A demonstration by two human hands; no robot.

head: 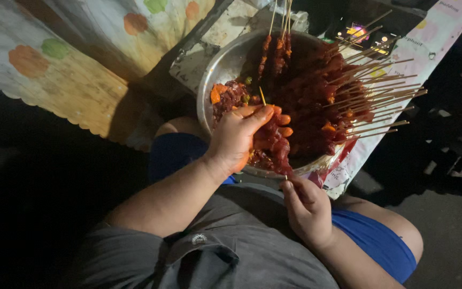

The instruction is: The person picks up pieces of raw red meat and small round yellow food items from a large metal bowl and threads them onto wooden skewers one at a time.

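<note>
My left hand [240, 136] is closed around red marinated meat pieces [271, 143] threaded on a thin wooden skewer, held over the near rim of a large metal bowl [217, 69]. The skewer's pointed tip [262, 95] sticks up above my thumb. My right hand [307, 206] pinches the skewer's lower end just below the bowl's edge. Inside the bowl lie several finished meat skewers [348, 91] with their sticks fanning to the right, plus loose meat with bits of orange and green vegetable [225, 95].
The bowl rests on a printed plastic table cover [434, 32]. A cloth with orange and green spots [76, 69] hangs at the left. My knees in blue shorts [375, 235] are under the bowl. Dark ground lies at the right and left.
</note>
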